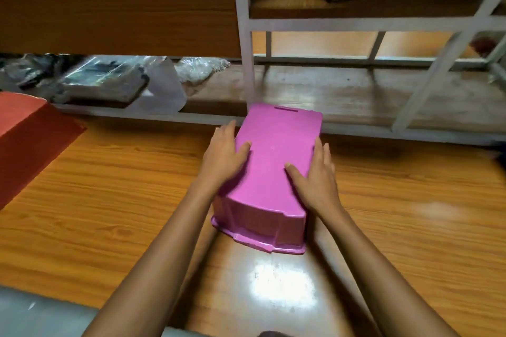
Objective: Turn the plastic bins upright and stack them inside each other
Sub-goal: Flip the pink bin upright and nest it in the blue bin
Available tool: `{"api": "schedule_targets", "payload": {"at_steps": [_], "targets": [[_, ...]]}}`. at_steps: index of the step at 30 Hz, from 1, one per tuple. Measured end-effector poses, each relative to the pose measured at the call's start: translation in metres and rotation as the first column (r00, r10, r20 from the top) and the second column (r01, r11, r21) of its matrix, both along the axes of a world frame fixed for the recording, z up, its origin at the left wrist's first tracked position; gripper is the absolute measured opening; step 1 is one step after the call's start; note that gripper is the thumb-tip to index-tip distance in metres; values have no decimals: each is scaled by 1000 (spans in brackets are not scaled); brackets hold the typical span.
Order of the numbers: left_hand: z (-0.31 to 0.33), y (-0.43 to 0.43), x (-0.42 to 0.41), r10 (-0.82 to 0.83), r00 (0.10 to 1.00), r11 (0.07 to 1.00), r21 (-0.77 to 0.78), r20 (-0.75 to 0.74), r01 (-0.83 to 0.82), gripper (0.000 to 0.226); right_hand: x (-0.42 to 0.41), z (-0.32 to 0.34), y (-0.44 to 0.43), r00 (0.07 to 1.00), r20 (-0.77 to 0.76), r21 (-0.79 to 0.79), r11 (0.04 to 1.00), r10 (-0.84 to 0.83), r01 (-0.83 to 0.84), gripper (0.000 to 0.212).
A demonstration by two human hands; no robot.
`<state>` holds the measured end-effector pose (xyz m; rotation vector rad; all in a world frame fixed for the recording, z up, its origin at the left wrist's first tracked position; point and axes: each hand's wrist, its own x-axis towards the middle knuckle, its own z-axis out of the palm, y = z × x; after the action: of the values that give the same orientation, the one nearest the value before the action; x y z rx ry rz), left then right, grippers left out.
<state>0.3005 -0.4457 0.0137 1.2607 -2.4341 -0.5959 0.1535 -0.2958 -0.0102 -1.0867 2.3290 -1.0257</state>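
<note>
Pink bin [273,172] lay upside-down on wood floor [109,200] at center, red bin [27,139] well off at 9 o'clock; left hand [223,156] and right hand [315,175] clasped its sides, flip step pending, likely needing a lift-and-roll upright.

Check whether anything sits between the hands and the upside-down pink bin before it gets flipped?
Nothing visible does. The left hand and right hand already rest on opposite sides of the pink bin, which lies bottom-up on the wooden floor.
</note>
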Motion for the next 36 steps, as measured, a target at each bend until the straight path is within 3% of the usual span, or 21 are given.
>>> {"api": "schedule_targets", "payload": {"at_steps": [4,9,11,14,20,24,25,28,31,33,36], "targets": [[-12,-5,4,-58,998,972,228,-1,57,65,5,-14,-3,931,329,-81,978,-155,191,96],[-14,-3,8,-13,996,946,322,-89,41,60,12,-2,-1,887,448,-211,951,-109,224,64],[-14,1,13,8,987,932,360,-159,51,55,10,9,-3,901,423,-205,958,-96,198,56],[-18,7,16,93,949,885,462,-300,60,45,15,44,-8,937,331,-139,976,-116,170,67],[-40,31,28,230,862,802,590,-451,94,36,37,93,-4,991,-115,-64,996,-74,67,45],[-33,28,40,204,904,885,465,-376,-6,51,49,96,-7,920,-391,29,999,31,-22,42],[-23,23,42,207,886,907,422,-416,-14,56,53,98,-8,903,-428,85,996,33,4,41],[21,14,43,166,774,932,354,-611,79,47,64,97,-17,919,-393,313,946,41,91,63],[52,14,36,222,689,843,491,-690,220,33,66,94,-29,975,-223,353,930,-19,99,90],[57,12,36,270,690,805,551,-671,221,39,68,94,-36,975,-219,310,945,-32,101,80],[48,2,48,322,699,800,578,-638,159,48,71,97,-44,980,-196,235,968,-38,84,47]]}}
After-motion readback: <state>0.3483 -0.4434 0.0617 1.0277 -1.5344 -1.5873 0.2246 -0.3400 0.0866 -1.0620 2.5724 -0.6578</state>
